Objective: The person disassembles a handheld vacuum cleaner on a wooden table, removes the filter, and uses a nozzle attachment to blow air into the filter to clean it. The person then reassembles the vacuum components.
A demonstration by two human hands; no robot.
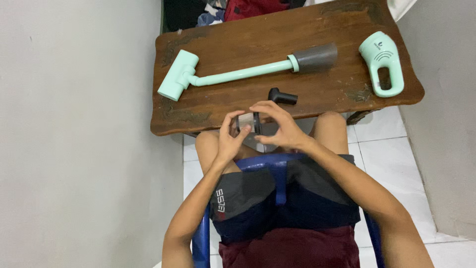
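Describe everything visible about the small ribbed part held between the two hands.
The small cylindrical filter looks pleated and pale grey with dark end rims, likely plastic. It lies sideways just off the wooden table's near edge, above the knees. The left hand pinches one end and the right hand covers the other, partly hiding it.

Between left hand (pixel 229 141) and right hand (pixel 280 126): filter (pixel 248 122), grey pleats, black rim. Beyond hands: mint-green vacuum tube (pixel 233 74), black nozzle (pixel 282 96), dark brown table (pixel 238 39).
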